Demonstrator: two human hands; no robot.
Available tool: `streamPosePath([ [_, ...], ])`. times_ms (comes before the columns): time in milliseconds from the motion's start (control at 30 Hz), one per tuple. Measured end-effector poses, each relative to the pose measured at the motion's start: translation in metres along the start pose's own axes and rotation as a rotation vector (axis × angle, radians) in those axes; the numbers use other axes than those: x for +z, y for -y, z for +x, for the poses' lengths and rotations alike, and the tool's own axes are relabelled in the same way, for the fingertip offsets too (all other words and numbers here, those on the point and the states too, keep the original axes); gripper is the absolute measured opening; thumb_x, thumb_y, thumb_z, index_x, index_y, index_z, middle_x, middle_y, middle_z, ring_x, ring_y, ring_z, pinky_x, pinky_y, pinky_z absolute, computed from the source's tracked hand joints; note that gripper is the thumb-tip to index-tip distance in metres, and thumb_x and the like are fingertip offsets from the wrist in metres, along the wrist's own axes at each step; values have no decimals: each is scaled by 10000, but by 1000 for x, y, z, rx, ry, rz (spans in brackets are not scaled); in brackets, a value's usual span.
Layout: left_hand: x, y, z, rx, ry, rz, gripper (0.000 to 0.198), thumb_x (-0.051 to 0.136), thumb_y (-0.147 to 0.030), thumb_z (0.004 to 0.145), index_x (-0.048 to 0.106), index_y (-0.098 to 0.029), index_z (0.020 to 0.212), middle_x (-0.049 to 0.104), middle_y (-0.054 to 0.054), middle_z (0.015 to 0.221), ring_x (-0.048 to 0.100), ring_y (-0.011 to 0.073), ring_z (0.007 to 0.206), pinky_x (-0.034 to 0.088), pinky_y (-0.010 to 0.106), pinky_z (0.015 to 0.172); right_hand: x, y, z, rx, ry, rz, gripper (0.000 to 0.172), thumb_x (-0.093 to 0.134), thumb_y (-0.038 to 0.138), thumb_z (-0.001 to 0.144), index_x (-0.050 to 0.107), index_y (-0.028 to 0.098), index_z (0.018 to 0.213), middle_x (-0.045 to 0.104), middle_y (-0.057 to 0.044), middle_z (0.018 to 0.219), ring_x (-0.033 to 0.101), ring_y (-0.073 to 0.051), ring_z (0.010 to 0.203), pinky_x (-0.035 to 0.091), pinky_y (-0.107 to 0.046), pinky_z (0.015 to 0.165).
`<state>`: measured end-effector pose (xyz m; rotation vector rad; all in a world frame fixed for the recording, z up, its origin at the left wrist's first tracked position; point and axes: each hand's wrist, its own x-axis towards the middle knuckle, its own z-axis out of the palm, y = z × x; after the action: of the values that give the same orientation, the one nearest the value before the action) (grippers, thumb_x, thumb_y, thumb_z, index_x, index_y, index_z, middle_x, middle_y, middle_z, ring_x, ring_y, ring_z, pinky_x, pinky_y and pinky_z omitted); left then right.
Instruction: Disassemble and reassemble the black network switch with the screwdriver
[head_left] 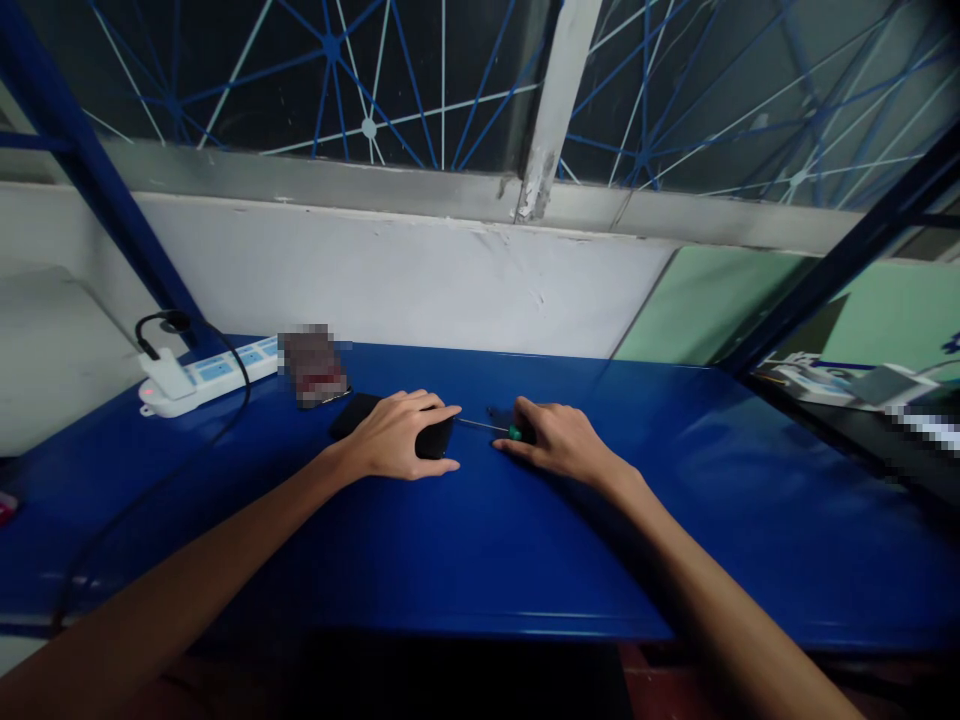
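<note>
Under my left hand (397, 435) lies a flat black rectangular thing (435, 441), perhaps a phone or a small case; its exact kind does not show. The fingers and thumb grip it across its right part. My right hand (555, 440) is closed around the green handle of a screwdriver (515, 432). The thin metal shaft points left, and its tip meets or nearly meets the right end of the black thing. Most of the handle is hidden in my palm. A small dark bit shows on the table just beyond the shaft.
A white power strip (225, 372) with a plugged-in charger (166, 377) and black cable (247, 385) stands at the back left of the blue table (480, 570). Beside it lies a blurred-out flat object (315, 365). Blue frame posts rise at both sides; a wall and window stand behind.
</note>
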<state>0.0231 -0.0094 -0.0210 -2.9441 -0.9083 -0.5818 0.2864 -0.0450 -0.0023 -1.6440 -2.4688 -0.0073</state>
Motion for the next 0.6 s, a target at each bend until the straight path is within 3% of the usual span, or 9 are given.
streamPosePath([
  [200,0,-2,0,-13,-13,-14,785,600,-615,798,451,-166,1425,654,129,1176,613,282,1031,483,436,866,-6,6,-2,0,-27,60,410,493,592,899,573,195,838,606,-40,609,494,-160,523,209,-288,518],
  [300,0,-1,1,-21,-14,-22,809,606,-614,790,436,-156,1435,656,129,1167,611,280,1029,485,428,866,-10,7,-2,51,4,102,374,412,473,955,620,195,816,624,-51,628,513,-162,554,234,-293,535],
  [400,-1,-1,1,-32,-8,-28,825,619,-605,778,437,-141,1435,664,132,1151,616,277,1018,489,423,861,-14,4,-1,104,83,103,335,455,401,918,656,201,740,643,-55,658,523,-168,582,251,-295,537],
  [600,-3,-1,1,-38,-16,-39,793,643,-588,770,471,-159,1415,676,122,1146,632,267,1009,501,414,851,-18,-5,-1,105,102,227,350,565,539,837,660,205,795,652,-36,697,528,-163,597,287,-290,540],
])
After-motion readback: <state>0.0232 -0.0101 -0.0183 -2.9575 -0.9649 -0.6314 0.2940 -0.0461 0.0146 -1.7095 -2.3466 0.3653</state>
